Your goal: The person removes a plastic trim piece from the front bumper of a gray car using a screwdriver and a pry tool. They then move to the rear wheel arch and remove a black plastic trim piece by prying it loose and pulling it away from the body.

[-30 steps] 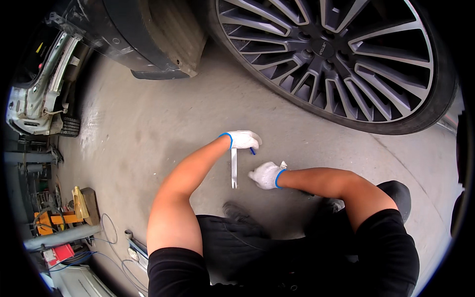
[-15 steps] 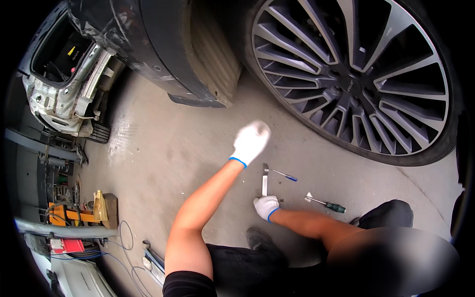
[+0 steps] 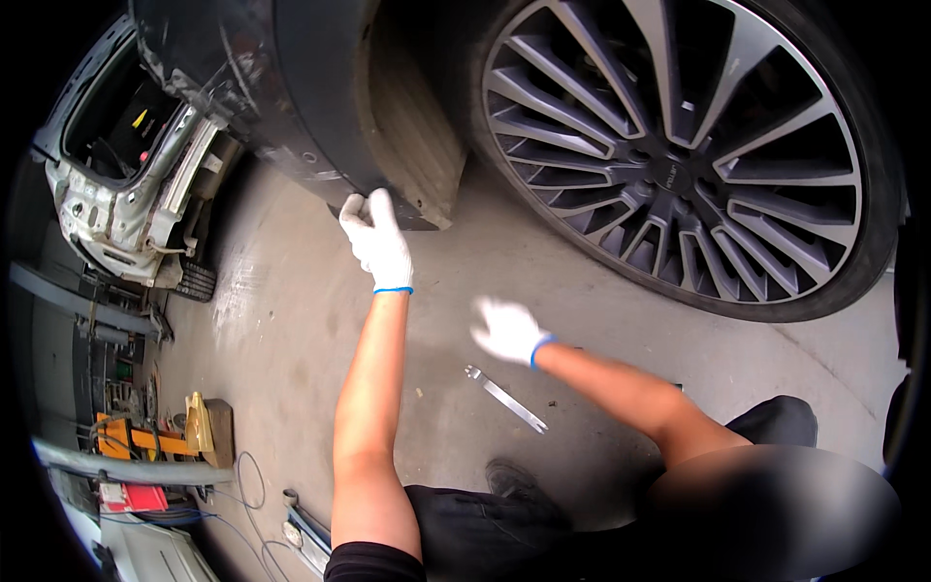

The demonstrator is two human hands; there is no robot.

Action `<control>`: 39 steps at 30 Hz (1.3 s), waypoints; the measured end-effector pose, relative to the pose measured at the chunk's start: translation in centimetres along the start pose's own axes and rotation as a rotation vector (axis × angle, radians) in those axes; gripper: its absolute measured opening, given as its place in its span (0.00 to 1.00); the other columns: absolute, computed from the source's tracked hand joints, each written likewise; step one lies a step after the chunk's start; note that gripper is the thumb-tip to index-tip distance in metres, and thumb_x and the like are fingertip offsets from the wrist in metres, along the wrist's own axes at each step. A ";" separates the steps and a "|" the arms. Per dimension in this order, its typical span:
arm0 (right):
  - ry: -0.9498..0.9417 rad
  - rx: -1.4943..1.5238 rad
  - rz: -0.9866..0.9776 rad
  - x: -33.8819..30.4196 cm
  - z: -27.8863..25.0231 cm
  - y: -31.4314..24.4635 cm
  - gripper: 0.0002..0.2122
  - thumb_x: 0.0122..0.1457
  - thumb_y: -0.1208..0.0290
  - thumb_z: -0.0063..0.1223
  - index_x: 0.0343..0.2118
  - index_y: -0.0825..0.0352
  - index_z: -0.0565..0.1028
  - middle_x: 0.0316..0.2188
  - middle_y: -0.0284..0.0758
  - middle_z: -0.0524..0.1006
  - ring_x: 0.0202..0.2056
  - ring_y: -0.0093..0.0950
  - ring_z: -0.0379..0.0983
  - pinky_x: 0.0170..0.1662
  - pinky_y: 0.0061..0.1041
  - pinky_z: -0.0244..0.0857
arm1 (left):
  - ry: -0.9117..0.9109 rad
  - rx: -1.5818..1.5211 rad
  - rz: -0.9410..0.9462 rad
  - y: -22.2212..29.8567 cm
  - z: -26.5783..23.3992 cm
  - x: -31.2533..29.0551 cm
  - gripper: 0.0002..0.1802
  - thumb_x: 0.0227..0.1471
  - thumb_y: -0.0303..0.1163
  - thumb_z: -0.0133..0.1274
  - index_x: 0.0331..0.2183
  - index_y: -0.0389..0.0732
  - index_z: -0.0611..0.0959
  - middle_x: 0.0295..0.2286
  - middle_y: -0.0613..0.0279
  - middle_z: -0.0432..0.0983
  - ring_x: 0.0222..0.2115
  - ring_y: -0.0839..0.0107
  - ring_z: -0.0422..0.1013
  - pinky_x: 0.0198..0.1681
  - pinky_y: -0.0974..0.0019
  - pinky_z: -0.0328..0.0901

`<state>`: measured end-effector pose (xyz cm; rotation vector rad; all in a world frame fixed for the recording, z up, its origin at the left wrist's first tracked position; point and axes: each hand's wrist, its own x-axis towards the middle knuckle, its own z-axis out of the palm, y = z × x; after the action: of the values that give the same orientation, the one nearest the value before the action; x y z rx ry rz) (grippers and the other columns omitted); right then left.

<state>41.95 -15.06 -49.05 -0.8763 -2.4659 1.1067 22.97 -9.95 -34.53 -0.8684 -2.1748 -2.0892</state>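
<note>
Crouching low, the person has dark trousers and one dark shoe (image 3: 519,482) at the near edge of the view, feet planted close to the work so both arms can stretch forward; two bare forearms rise from there, each ending in a white glove with a blue cuff.

Lying flat on the concrete floor (image 3: 291,320) just ahead of the shoe is one slim metal wrench (image 3: 506,398), set down within easy reach and touched by nobody; the right hand (image 3: 506,330) hovers just above and beyond it, blurred, fingers seemingly spread and holding nothing, though the smear makes that hard to settle.

Farther out, the left hand (image 3: 376,238) reaches to the lower lip of the dark body panel (image 3: 301,116), fingers curled over its bottom edge beside the tan inner liner (image 3: 412,145); the grip sits at the corner, likely because that is where the edge hangs free to be felt or pulled.

One large multi-spoke alloy wheel (image 3: 679,165) in its tyre stands to the right, apart from both hands; at the far left sit one stripped pale car shell (image 3: 116,194), a yellow and orange workshop tool (image 3: 160,436) and some loose cables (image 3: 242,485).
</note>
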 end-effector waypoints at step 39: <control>0.871 0.332 0.030 15.8 -9.3 -10.6 0.12 0.53 0.79 0.44 0.38 0.68 0.77 0.34 0.49 0.79 0.40 0.49 0.77 0.45 0.39 0.70 | -0.312 -0.321 -0.446 -6.4 0.1 2.2 0.17 0.58 0.35 0.52 0.45 0.35 0.75 0.35 0.56 0.74 0.36 0.64 0.71 0.43 0.61 0.70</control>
<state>30.05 -5.20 -34.60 -1.0058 -1.5182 0.8460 18.66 -8.81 -39.65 -0.8354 -2.4046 -2.7392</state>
